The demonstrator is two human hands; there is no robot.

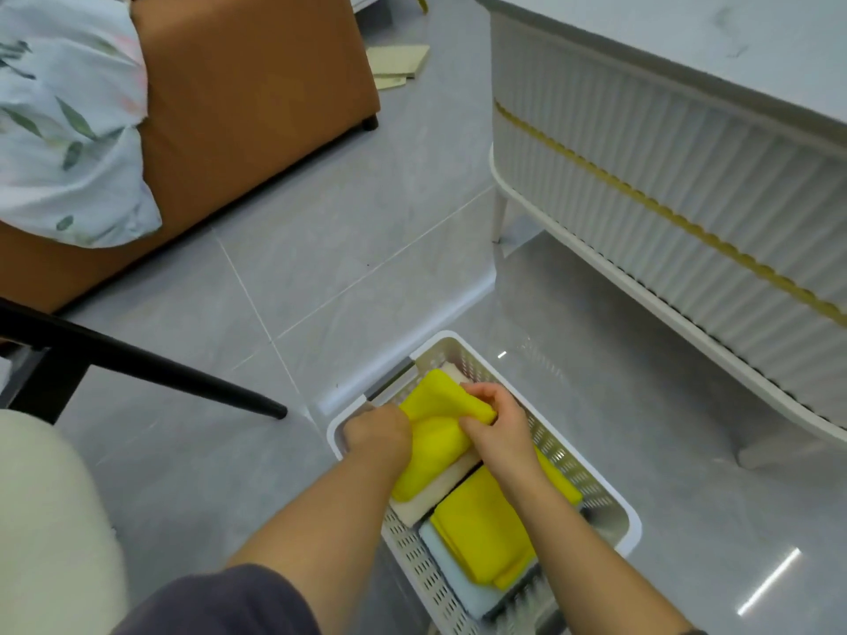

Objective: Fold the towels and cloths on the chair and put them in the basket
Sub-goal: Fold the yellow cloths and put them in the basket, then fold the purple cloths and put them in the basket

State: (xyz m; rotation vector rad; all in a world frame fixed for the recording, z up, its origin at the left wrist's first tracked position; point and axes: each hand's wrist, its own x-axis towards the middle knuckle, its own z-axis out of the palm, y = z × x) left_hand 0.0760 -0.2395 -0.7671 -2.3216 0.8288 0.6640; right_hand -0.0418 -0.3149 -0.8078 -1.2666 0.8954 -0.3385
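Observation:
A white perforated basket (612, 494) stands on the floor below me. Both my hands are inside it, on a folded yellow cloth (433, 440) that lies on a cream folded towel (440, 490). My left hand (378, 433) grips the cloth's left edge. At the cloth's upper right, my right hand (497, 421) pinches a fold. A second folded yellow cloth (486, 533) sits nearer me in the basket on a pale blue one (447, 572). The white fluffy chair seat (50, 520) is at the lower left.
A black chair leg (151, 364) slants across the floor left of the basket. An orange sofa (238, 98) with a leaf-print sheet (68, 121) is at the back left. A white ribbed cabinet (664, 176) with gold trim stands at the right. Cardboard pieces (398, 61) lie far back.

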